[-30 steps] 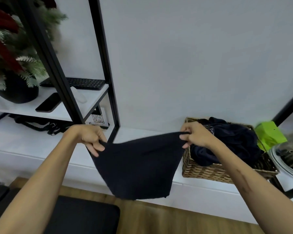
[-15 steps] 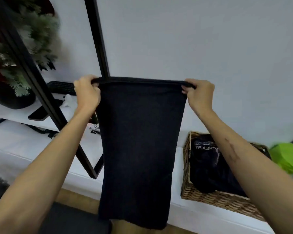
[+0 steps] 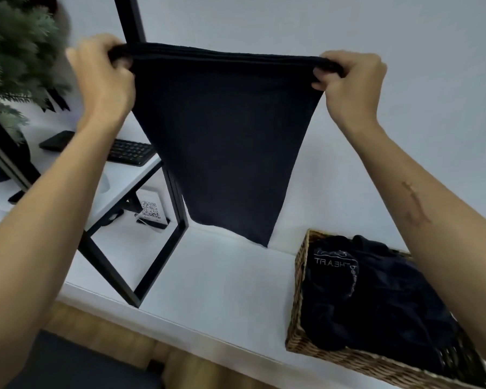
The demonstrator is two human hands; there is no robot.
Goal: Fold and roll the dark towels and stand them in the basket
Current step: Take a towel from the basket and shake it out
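Dark folded cloth towel [image 3: 222,141] | step: folding, held aloft | left hand [image 3: 101,77], right hand [image 3: 351,82] pinch top corners | next: lay flat on white shelf [image 3: 208,276], roll, stand in woven wicker basket [image 3: 300,329]

both arms reach up and forward, forearms bare, rising from the lower corners and spread apart. the left hand [image 3: 103,70] is fisted with knuckles up, fingers curled round one top corner of the dark towel [image 3: 225,141]. the right hand [image 3: 352,80] pinches the other corner, thumb under, at matching height.
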